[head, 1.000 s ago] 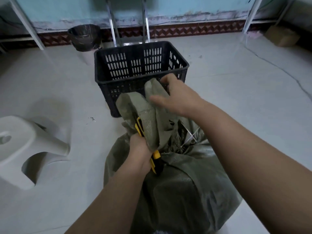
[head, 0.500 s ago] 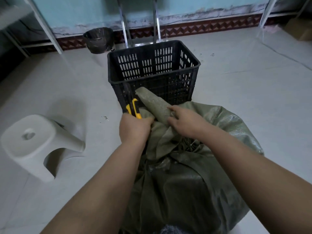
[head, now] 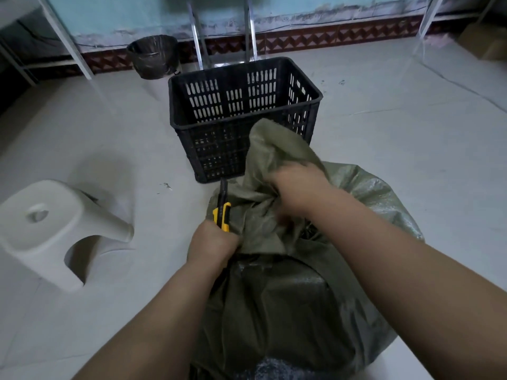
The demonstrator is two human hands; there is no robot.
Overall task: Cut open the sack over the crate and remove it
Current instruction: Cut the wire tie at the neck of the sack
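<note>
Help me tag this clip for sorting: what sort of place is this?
Probably a storeroom or back workroom, not a home room: bare pale floor, metal rack legs along a worn blue wall, a black slatted plastic crate, a lined bin and a cardboard box.

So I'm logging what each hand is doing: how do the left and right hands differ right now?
The left hand is fisted around a yellow-and-black utility knife pointing away from the person; the right hand holds no tool and bunches the green sack. The left sits lower and nearer; the right is higher, toward the black crate. Both touch the sack.
</note>
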